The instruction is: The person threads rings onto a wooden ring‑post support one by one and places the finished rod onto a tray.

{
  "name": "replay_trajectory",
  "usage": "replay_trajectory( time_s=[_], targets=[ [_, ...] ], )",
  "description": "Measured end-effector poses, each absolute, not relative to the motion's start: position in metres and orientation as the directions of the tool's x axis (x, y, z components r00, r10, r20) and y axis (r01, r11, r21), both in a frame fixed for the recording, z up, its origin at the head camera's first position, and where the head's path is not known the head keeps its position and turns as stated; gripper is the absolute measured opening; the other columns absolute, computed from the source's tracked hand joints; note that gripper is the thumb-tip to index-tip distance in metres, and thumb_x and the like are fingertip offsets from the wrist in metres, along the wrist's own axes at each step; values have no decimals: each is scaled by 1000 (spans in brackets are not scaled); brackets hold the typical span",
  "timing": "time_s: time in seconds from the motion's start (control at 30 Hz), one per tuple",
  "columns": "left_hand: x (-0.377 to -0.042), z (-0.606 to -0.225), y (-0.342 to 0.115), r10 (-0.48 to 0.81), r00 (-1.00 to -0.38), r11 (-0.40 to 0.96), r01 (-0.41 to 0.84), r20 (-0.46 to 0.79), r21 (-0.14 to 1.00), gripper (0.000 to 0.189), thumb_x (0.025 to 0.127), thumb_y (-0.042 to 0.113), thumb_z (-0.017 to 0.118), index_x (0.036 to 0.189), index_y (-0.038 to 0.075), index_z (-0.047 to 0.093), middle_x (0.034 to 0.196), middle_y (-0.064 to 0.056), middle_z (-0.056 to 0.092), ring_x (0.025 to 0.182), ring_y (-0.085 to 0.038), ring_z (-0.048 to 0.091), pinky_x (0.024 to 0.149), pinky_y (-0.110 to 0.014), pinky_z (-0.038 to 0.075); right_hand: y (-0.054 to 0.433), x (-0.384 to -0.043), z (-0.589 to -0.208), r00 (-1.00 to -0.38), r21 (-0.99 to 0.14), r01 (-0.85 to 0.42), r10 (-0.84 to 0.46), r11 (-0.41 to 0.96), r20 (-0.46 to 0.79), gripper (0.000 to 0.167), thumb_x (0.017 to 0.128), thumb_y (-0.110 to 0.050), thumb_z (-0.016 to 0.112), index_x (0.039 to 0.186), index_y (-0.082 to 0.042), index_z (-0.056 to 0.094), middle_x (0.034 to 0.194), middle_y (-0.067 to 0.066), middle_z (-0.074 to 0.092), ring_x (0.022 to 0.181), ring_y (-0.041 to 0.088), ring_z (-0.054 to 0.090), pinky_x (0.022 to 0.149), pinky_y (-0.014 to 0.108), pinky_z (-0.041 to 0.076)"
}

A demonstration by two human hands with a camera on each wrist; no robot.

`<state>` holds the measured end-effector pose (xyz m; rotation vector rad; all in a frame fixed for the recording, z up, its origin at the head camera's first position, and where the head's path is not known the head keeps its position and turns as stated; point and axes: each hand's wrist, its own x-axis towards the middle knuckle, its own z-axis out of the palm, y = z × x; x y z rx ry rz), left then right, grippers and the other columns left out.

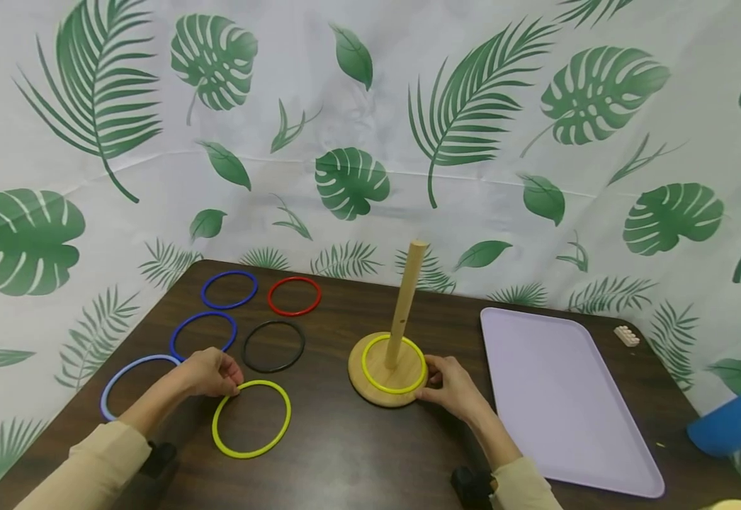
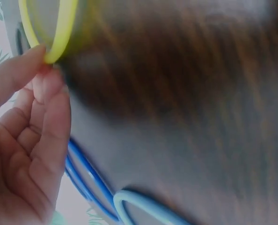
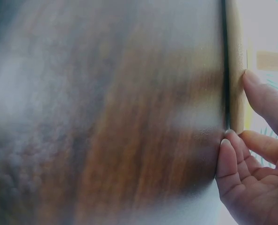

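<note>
Pinching the far-left edge of a yellow ring (image 1: pixel 243 455) with my left hand (image 1: pixel 210 372), I judge that picking it up is the step in hand. My right hand (image 1: pixel 455 388) grips the rim of the round wooden base (image 1: pixel 355 368), where another yellow hoop (image 1: pixel 392 390) encircles the foot of the peg (image 1: pixel 406 297). The next move probably calls for a steady base and a lift high enough to clear the peg's top. The pinched ring, left of the base, looks slim, bright and evenly round; whether it touches the table (image 1: pixel 345 467), I can't tell.
</note>
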<state>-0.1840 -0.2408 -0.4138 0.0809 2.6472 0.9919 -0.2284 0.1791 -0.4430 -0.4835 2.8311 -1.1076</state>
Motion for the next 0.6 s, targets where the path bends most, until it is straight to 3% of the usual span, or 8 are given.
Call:
replay_trajectory(
  time_s=[0.17,0.37,0.6],
  targets=[
    [-187,-407,-243,217,-924,728,-62,-315,683,8,73,2,73,78,2,67,66,3,61,61,-9,54,56,-24,50,179,-228,-443,-951,-671,-258,-303,695,52,59,70,-8,82,122,4,58,99,7,62,88,19,58,80,36,52],
    [-194,-390,-239,336,-888,562,-79,-314,824,14,80,1,67,91,-9,64,72,1,63,67,-9,56,62,-25,54,179,-228,-443,-951,-663,-264,-304,700,58,59,70,-8,82,122,4,58,99,6,63,88,18,58,79,34,52],
    [-211,-358,-218,328,-907,417,-110,-262,902,30,88,14,65,107,-8,61,86,1,67,80,-10,64,77,-29,56,179,-228,-442,-951,-660,-266,-305,703,58,59,70,-9,82,122,4,58,100,6,63,88,17,57,79,35,52]
  ],
)
